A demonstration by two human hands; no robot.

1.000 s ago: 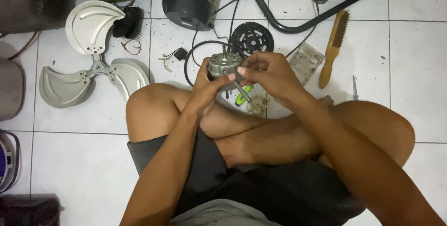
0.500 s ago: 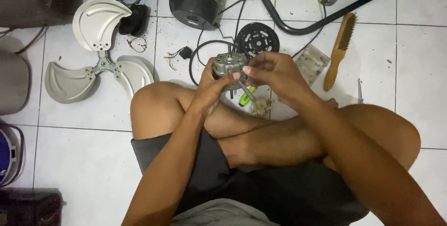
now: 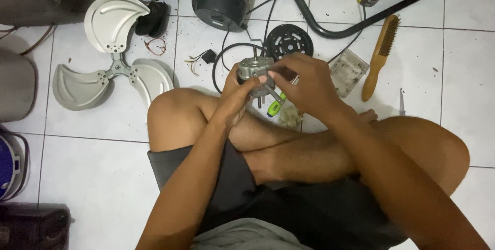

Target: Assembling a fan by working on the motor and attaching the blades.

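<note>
Left hand (image 3: 238,91) gripping small grey motor (image 3: 253,68) from 7 o'clock; right hand (image 3: 304,82) closing fingers on it and green-handled screwdriver (image 3: 275,106).

the right hand (image 3: 304,82) has slid further over the grey motor (image 3: 253,69), fingers now covering more of its right side. the left hand (image 3: 238,94) has shifted its hold underneath, thumb up on the housing. the green-handled screwdriver (image 3: 276,106) now pokes out lower between both hands.
</note>
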